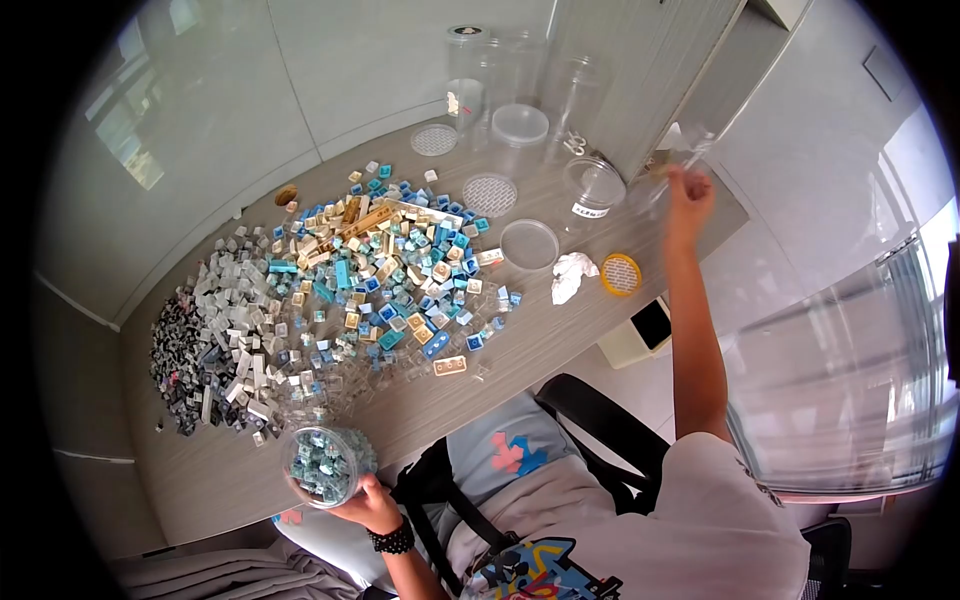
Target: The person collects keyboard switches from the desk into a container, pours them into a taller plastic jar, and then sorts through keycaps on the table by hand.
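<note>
My left hand (375,508), with a black beaded bracelet at the wrist, grips a clear plastic jar (345,440) at the table's front edge. Teal and grey-blue keycaps (320,468) fill the jar, whose open mouth faces up toward me. Out to the far right, my right hand (690,192) is closed, its fingers curled by some crinkled clear plastic (692,145); what exactly it holds is too blurred to make out. A big heap of loose blue, teal, cream and clear keycaps (400,270) spreads across the table beyond the jar.
White keycaps (230,290) and dark ones (180,350) lie at the heap's left. Clear jars (520,140) stand at the back. Round lids (529,245), a crumpled white tissue (572,277) and a yellow-rimmed lid (620,274) lie on the right. A wall panel (640,90) rises behind.
</note>
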The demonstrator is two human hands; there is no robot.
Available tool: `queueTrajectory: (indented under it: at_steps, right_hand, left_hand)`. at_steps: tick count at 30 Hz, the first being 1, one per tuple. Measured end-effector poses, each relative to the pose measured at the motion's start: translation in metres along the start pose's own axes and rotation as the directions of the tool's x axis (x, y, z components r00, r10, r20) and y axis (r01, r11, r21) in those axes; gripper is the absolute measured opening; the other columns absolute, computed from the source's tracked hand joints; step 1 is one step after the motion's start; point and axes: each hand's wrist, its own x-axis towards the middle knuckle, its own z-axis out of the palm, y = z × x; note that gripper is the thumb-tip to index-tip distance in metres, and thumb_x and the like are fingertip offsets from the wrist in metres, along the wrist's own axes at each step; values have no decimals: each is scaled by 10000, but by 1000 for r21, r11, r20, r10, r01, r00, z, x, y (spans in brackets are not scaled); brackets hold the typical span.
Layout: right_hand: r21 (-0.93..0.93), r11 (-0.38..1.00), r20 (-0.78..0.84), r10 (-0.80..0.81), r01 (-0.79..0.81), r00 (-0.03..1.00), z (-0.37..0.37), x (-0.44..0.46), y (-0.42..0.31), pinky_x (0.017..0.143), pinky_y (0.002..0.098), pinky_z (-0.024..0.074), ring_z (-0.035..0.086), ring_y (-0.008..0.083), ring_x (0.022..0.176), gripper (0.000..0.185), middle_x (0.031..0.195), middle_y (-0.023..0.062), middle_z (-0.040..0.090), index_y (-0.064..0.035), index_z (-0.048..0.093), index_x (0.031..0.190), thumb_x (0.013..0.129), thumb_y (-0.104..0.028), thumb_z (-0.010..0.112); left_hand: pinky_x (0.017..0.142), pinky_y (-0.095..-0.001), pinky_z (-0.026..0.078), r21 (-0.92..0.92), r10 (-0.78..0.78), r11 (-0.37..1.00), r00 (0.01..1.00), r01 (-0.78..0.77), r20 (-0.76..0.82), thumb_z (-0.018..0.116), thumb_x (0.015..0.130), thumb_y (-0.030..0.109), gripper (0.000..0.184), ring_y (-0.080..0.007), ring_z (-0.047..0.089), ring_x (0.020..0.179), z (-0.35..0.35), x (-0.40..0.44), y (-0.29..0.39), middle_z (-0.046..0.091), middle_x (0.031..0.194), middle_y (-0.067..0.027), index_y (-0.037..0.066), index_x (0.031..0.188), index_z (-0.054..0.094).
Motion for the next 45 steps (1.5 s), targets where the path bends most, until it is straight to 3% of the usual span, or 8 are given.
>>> queueTrajectory:
  at_steps: [3,5,9,13,17,27,35,45]
  right_hand:
    - [195,972,-104,-114,133,988,-3,-12,-63,1036,410,445,608,285,1140,728,1231,196,628,44,476,1361,874,-416,760]
    - [537,843,244,-108,-41,964,2,-49,-133,1011,410,467,622,282,1100,633,1181,204,642,42,531,1310,932,-465,569]
    - [680,618,562,-96,-393,822,16,-97,-175,969,407,496,642,303,1070,748,1165,228,649,65,505,1336,907,-545,457]
    - [633,442,766,-237,-636,597,45,-134,-182,917,401,517,653,300,1041,836,1147,223,655,82,485,1362,888,-606,457]
    - [572,499,807,-199,-651,557,73,-161,-189,872,360,528,655,270,1023,860,1140,219,662,50,487,1381,887,-655,460]
    - [447,671,859,-135,-592,494,87,-193,-212,880,363,561,671,265,1033,786,1142,217,660,27,507,1370,877,-571,638]
    - [351,576,935,-174,-738,309,98,-221,-211,829,374,572,666,276,1030,796,1133,226,654,54,472,1403,894,-551,563]
    - [275,590,959,-119,-759,256,97,-223,-212,809,366,564,673,259,974,806,1120,226,659,71,472,1395,909,-572,509]
  left_hand:
    - [1149,-501,339,16,3,1000,1000,-4,29,646,870,687,1119,-351,361,1435,-3,3,12,242,1611,-231,-26,1580,157]
    - [1148,-497,340,26,12,1000,998,-14,54,649,875,678,1110,-350,368,1430,-4,8,19,245,1609,-231,-27,1579,159]
    - [1159,-507,314,43,-61,997,998,60,20,671,798,752,1194,-389,355,1442,-6,8,18,306,1573,-249,-67,1546,228]
    - [1162,-503,294,71,-90,994,991,83,96,736,789,678,1161,-394,350,1438,-14,15,32,326,1552,-248,-53,1546,245]
    - [1184,-462,264,9,-53,999,984,52,171,796,828,455,1041,-328,346,1441,-17,18,38,319,1582,-205,-19,1565,234]
    - [1158,-445,308,-101,-180,975,971,197,155,880,708,517,1210,-326,399,1399,-14,18,45,336,1529,-225,-80,1527,220]
    - [1134,-426,350,-125,-250,952,945,280,208,920,686,404,1198,-305,464,1347,-18,21,55,415,1477,-202,-51,1529,201]
    - [1130,-422,358,-127,-214,962,955,243,207,923,681,396,1205,-301,463,1346,-17,19,47,398,1490,-211,-49,1536,200]
